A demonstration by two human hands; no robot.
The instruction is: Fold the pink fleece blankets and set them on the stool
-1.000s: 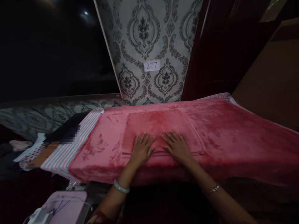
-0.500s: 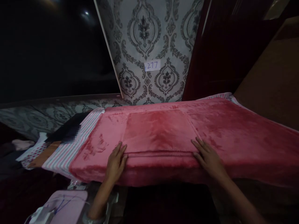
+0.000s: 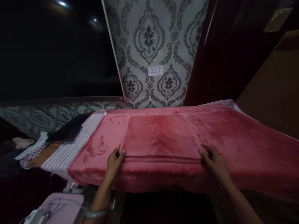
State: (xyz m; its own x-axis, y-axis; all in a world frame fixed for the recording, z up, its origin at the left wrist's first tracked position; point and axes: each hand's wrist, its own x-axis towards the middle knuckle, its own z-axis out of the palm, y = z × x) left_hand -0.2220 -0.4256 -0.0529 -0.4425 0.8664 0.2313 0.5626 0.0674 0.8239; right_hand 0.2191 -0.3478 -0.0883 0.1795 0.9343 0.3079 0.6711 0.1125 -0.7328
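The left hand (image 3: 115, 161) and the right hand (image 3: 214, 161) each pinched a near corner of the folded pink cloth (image 3: 161, 135), maybe to keep its front edge straight. The cloth lay flat between the hands and reached past them, on a big pink blanket (image 3: 243, 140), with the wall (image 3: 154, 53) behind.

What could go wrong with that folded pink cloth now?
The left hand and right hand are at the near corners of the folded pink cloth, so its stacked layers might slip apart or sag in the middle if it were lifted. It lies on a fuzzy pink cover of nearly the same color, so some of the cover could get pulled up too.
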